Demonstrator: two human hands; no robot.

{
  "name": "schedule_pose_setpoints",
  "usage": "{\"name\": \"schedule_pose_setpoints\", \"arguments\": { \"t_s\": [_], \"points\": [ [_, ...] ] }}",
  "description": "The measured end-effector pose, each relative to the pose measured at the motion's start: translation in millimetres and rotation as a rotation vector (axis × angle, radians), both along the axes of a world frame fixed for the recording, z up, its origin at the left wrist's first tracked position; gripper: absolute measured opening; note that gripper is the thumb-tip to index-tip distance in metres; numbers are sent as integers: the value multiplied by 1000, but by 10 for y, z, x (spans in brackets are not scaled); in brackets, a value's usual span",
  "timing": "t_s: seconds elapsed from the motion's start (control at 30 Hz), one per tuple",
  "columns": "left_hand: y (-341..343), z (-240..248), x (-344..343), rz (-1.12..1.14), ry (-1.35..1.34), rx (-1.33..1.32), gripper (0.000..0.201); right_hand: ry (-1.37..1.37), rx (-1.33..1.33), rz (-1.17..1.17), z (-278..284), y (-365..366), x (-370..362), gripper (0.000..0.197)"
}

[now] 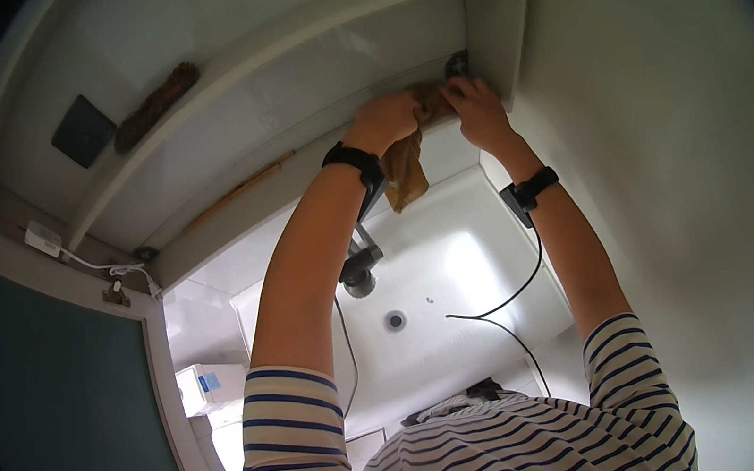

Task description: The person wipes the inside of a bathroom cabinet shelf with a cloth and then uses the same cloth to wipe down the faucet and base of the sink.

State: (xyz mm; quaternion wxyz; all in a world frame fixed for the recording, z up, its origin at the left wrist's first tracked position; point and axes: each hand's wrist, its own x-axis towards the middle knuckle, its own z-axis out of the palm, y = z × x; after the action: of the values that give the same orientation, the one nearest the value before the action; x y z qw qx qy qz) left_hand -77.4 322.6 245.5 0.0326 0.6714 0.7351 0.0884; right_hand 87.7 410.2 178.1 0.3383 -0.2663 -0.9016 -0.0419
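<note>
A brown cloth (pixel 405 173) is bunched in my left hand (pixel 384 122), and its loose end hangs down over the sink. My left fingers are closed around it at the lower shelf of an open wall cabinet. My right hand (pixel 481 115) meets the same cloth from the other side, its fingertips closed on the bunched part. Just beyond those fingertips, a small dark metal fitting (pixel 456 63) sits in the cabinet's right corner. Both wrists wear black bands with cables.
Below my arms lies a white sink (pixel 450 359) with a dark faucet (pixel 360 271). A brown brush-like object (pixel 156 106) and a dark square (pixel 83 131) are in the cabinet. A thin wooden stick (pixel 238 192) lies lower. At left hangs a green-panelled door (pixel 65 400); a wall (pixel 670 149) stands right.
</note>
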Motion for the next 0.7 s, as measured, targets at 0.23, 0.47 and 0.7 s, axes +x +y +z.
{"name": "schedule_pose_setpoints", "arguments": {
  "t_s": [0.23,0.47,0.7],
  "points": [
    [-81,54,496,59,397,-36,16,53,199,-103,-1,-181,50,40],
    [-514,214,542,-128,286,-112,20,97,-125,-42,-72,-665,583,32],
    [-1588,16,1117,-394,10,-62,40,364,-446,81,-50,-1612,1291,35]
  ]
}}
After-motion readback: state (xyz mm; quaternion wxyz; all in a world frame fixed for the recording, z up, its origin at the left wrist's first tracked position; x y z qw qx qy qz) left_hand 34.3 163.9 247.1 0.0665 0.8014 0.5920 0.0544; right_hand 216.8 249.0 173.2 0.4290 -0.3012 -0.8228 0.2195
